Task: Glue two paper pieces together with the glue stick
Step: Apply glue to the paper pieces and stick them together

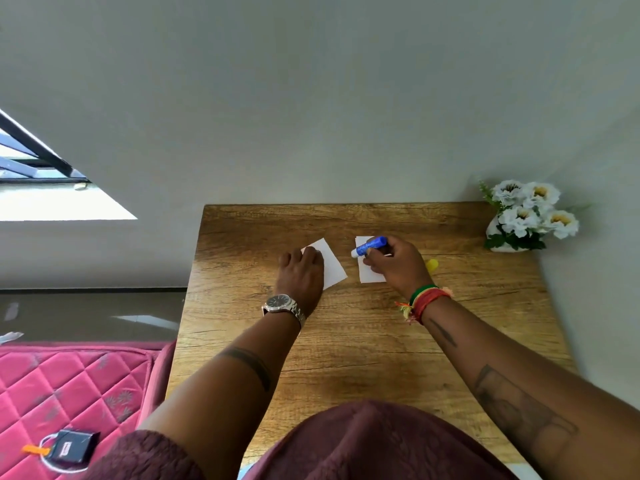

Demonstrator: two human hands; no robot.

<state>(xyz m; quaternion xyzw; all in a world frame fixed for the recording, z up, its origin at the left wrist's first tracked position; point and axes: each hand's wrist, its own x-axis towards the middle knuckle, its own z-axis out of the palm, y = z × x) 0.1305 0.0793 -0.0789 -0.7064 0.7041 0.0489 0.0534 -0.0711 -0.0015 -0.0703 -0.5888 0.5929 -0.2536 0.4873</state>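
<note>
Two small white paper pieces lie side by side on the wooden table (346, 341). My left hand (302, 271) rests on the left paper (332, 265), its fingers covering the sheet's near-left part. My right hand (398, 263) grips a blue glue stick (369, 246), which points left over the right paper (367, 271). The stick's white end sits near that paper's upper left edge. A yellow object (432, 265), perhaps the cap, lies just right of my right hand.
A white vase of white artificial flowers (526, 216) stands at the table's far right corner against the wall. A pink quilted mattress (69, 386) with a small dark device (71, 446) lies left of the table.
</note>
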